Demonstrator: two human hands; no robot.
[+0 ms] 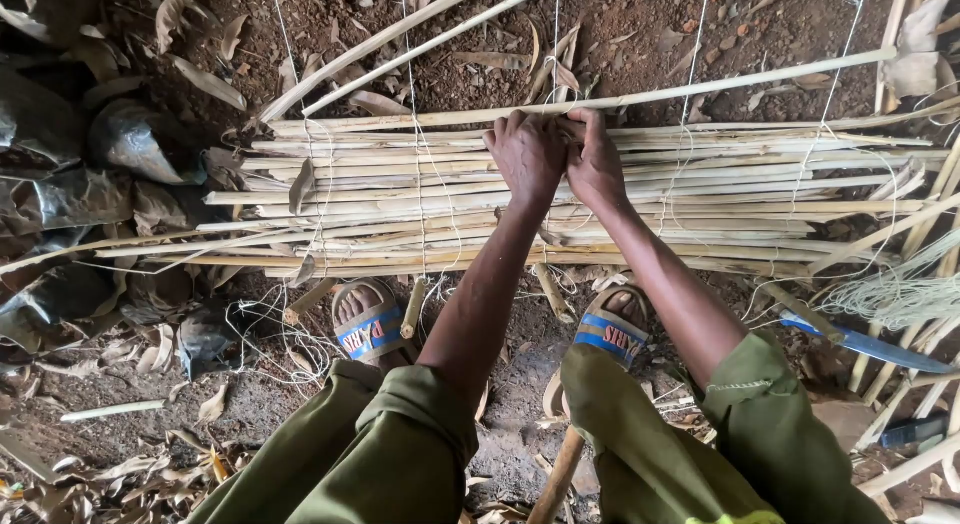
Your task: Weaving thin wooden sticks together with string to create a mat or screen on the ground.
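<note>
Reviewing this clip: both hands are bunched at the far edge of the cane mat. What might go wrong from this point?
1. The left hand and right hand press close together on the top cane; split edges could splinter the fingers.
2. The thin white strings look slack and may tangle or snap.
3. A blue-handled blade lies beside the right knee, within careless reach.
</note>
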